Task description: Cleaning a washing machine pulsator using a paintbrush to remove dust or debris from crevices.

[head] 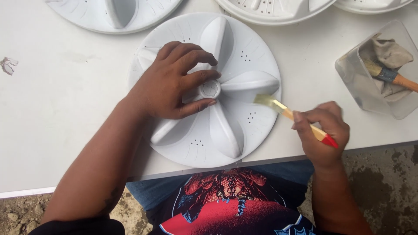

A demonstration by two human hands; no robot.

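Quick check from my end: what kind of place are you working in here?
Probably an informal outdoor workshop for appliance parts: several white finned plastic discs lie on a white table, a clear tub holds a spare brush, and rough dirt ground shows below.

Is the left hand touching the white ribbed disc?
Touching. The head view shows the left hand lying flat on the white ribbed disc, fingers by its centre hub.

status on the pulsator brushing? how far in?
Done: cannot tell; the white pulsator disc shows no clear brushed area. In hand: left hand presses the disc by its hub, right hand holds a small brush, bristles touching one raised vane on the right. Left: three more discs lie along the table's far edge; a second brush sits in a clear tub with a rag.
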